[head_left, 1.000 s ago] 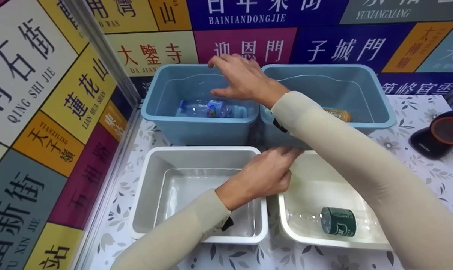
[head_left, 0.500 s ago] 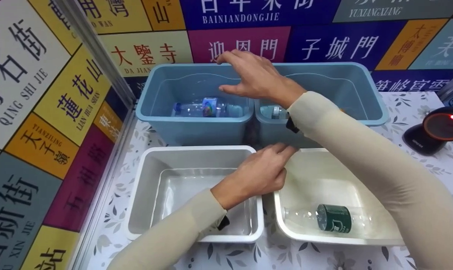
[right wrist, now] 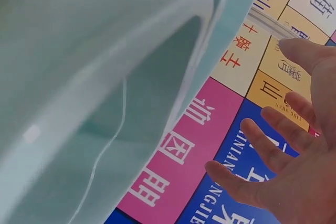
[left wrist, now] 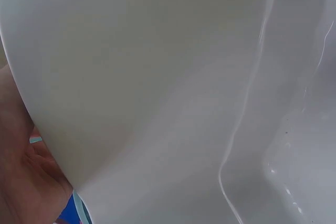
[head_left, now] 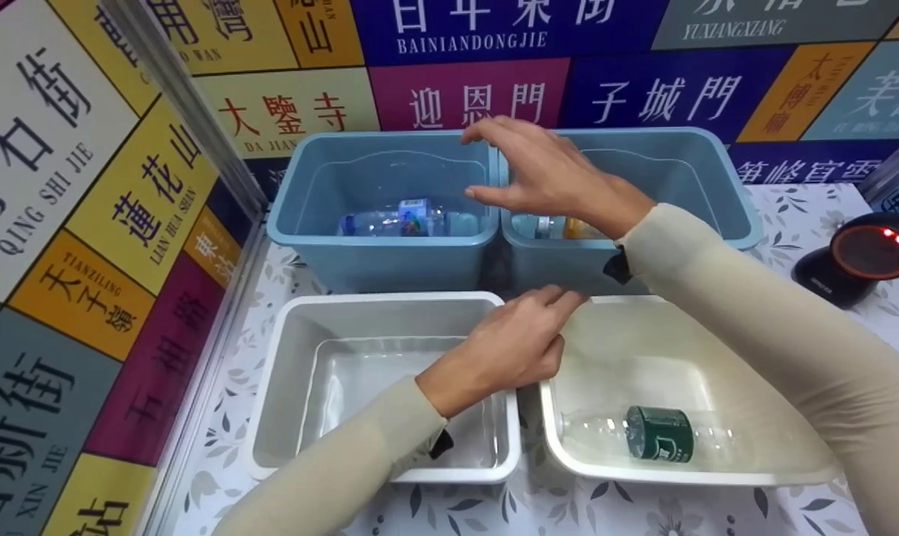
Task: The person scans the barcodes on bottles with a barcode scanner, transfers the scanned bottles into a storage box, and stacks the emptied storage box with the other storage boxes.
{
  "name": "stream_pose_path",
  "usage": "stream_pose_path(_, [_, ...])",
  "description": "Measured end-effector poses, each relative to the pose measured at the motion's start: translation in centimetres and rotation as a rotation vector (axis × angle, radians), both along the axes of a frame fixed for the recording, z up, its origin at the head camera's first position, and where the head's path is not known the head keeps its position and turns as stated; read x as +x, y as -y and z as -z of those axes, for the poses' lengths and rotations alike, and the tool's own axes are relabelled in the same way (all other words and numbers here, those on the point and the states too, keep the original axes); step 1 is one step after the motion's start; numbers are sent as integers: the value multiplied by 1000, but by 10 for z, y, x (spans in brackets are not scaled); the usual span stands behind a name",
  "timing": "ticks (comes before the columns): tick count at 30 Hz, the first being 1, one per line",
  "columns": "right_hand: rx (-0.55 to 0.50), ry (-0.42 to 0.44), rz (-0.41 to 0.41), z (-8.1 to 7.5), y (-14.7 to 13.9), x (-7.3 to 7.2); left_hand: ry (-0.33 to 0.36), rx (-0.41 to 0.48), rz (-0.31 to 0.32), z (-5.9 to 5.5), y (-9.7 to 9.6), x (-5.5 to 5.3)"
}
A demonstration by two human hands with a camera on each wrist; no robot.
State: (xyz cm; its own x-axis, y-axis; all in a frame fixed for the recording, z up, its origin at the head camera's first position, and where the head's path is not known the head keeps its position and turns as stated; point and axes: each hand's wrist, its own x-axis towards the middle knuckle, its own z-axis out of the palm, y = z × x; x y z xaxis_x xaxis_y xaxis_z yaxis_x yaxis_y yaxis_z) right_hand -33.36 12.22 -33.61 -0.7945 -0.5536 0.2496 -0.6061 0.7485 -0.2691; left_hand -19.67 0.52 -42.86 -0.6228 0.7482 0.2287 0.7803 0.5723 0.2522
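Observation:
My right hand, fingers spread and holding nothing, hovers over where the two blue bins meet. Beneath it, the left blue bin contains a clear plastic bottle with a blue cap and label. A bottle lies in the right blue bin, partly hidden by my hand. My left hand is over the adjoining rims of the white bin and the cream bin, fingers loosely bent, no object visible in it. A clear bottle with a green label lies in the cream bin.
A black scanner-like device with red lights stands on the right of the floral-patterned table. Sign-covered panels rise behind the blue bins and along the left side.
My right hand has moved right, from above the left blue bin towards the right one, fingers still spread. The left hand stays over the same rims. The head view has shifted slightly.

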Motion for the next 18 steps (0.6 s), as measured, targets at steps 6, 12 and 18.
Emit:
stream_pose_path(6, [-28, 7, -21, 7, -18, 16, 23, -23, 2, -1, -1, 0])
stream_pose_path(12, [-38, 2, -41, 7, -37, 32, 12, -15, 10, -1, -1, 0])
stream_pose_path(18, [-46, 12, -31, 10, -55, 50, -19, -1, 2, 1, -1, 0])
